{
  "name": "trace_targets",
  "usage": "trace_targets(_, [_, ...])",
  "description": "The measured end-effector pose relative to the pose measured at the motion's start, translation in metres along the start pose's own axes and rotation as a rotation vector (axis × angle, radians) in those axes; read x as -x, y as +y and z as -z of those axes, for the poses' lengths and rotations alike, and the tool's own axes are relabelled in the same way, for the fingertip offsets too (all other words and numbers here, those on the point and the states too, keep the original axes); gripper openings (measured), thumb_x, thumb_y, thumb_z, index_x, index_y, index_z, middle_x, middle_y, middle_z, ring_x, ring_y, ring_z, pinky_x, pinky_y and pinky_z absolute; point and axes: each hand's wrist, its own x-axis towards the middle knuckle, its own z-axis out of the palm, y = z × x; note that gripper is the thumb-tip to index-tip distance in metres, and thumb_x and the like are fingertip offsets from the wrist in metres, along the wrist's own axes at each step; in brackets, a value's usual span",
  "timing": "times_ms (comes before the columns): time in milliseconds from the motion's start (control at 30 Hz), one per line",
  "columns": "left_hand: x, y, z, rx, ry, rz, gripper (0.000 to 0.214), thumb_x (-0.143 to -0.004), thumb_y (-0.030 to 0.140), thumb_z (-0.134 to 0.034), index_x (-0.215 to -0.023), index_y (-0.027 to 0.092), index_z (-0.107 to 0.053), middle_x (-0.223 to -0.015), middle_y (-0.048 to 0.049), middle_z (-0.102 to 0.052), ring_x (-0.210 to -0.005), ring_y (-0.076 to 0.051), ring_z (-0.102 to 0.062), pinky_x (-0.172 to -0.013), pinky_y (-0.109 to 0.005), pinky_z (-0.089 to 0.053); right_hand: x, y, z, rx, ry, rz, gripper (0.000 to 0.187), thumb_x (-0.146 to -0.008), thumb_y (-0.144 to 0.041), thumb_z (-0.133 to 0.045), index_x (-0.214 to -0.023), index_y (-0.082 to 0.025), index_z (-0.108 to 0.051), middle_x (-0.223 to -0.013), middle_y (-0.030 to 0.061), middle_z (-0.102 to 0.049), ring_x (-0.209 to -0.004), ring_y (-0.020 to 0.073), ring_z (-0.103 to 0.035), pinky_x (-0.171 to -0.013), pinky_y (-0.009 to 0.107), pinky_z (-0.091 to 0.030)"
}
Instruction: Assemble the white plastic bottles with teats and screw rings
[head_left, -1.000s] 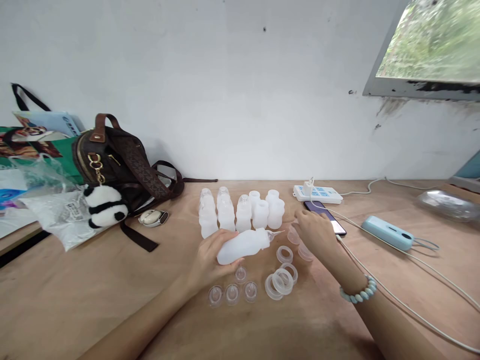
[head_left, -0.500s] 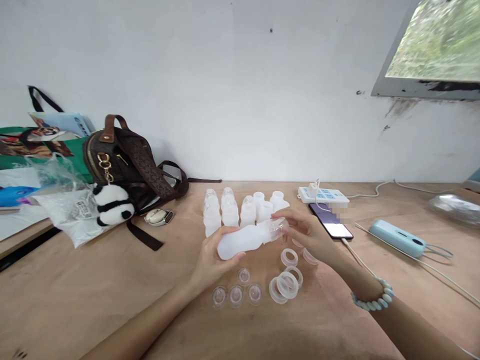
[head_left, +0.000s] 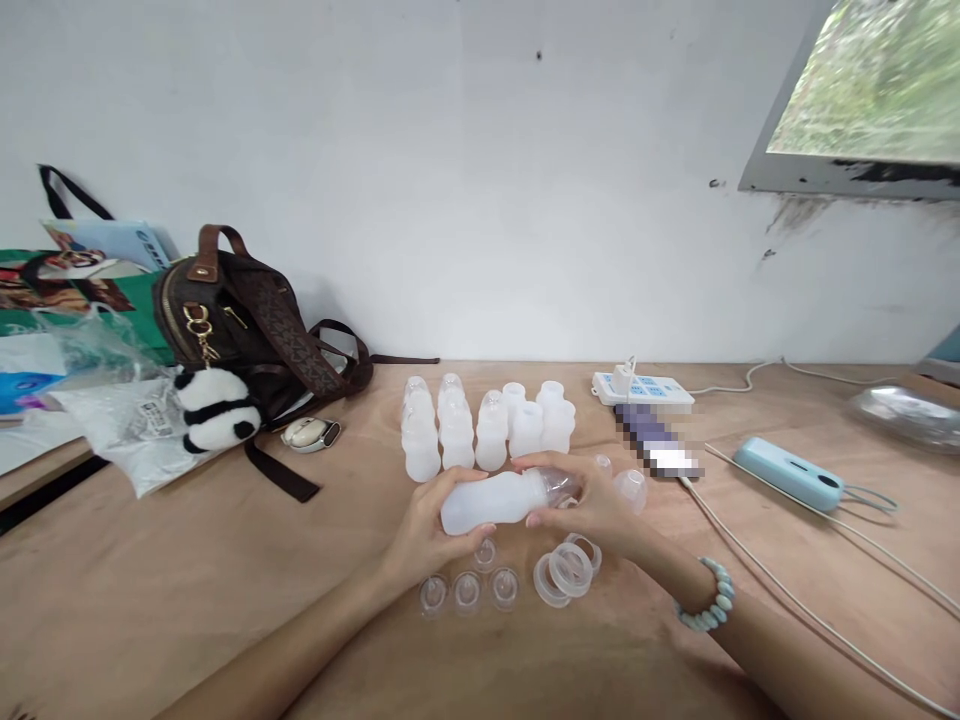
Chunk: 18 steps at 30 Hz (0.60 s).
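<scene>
My left hand (head_left: 424, 530) is wrapped round the body of a milky white plastic bottle (head_left: 487, 499) held on its side above the wooden table (head_left: 225, 600). My right hand (head_left: 592, 505) pinches a clear cap (head_left: 559, 485) sitting on the bottle's neck. Behind them stand several more white bottles (head_left: 487, 430) in a cluster, some capped. Below my hands lie three clear teats (head_left: 466, 591) and stacked clear rings (head_left: 566, 572). Two loose caps (head_left: 628, 485) rest to the right.
A brown bag (head_left: 240, 330) with a panda charm (head_left: 214, 410), plastic packets (head_left: 112, 410) and a small white case (head_left: 309, 433) sit at the left. A power strip (head_left: 641, 390), a phone on a cable (head_left: 660, 445) and a light blue device (head_left: 787, 473) lie at the right.
My right hand came from the table beside the phone to the bottle's neck and put a clear cap over its tip. The bottle has dropped slightly lower.
</scene>
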Motion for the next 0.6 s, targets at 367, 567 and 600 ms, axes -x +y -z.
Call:
trace_targets(367, [0.0021,-0.0007,-0.0004,-0.022,-0.027,-0.042,0.04,-0.075,0.042,-0.07,-0.107,0.02,-0.062,-0.1,-0.0027,-0.07,-0.085,-0.014,-0.064,-0.081,-0.024,-0.053,0.009,-0.0023,-0.0076,0.212,0.097,0.16,0.037,-0.076,-0.025,-0.069,-0.112,-0.022,-0.064,-0.105,0.0033,-0.069,-0.092,0.0165,-0.065,-0.084,0.03,-0.052])
trace_targets(567, [0.0007,-0.0008,0.002,-0.053,-0.068,-0.072,0.042,-0.08,0.045,-0.067,-0.113,0.021,-0.06,-0.103,-0.0035,-0.068,-0.092,-0.015,-0.063,-0.084,-0.026,-0.052,0.0086,-0.0018,-0.004,0.281,0.105,0.159,0.038,-0.076,-0.026,-0.069,-0.113,-0.023,-0.06,-0.104,0.0037,-0.068,-0.094,0.0174,-0.064,-0.083,0.03,-0.051])
trace_targets(600, [-0.0015,-0.0008,0.0033,-0.077,-0.069,-0.092,0.042,-0.08,0.045,-0.066,-0.114,0.021,-0.06,-0.106,-0.0041,-0.067,-0.096,-0.016,-0.063,-0.088,-0.027,-0.052,0.0082,-0.0014,-0.0033,0.274,0.112,0.134,0.043,-0.076,-0.027,-0.07,-0.116,-0.023,-0.057,-0.106,0.0043,-0.068,-0.096,0.0178,-0.064,-0.083,0.03,-0.051])
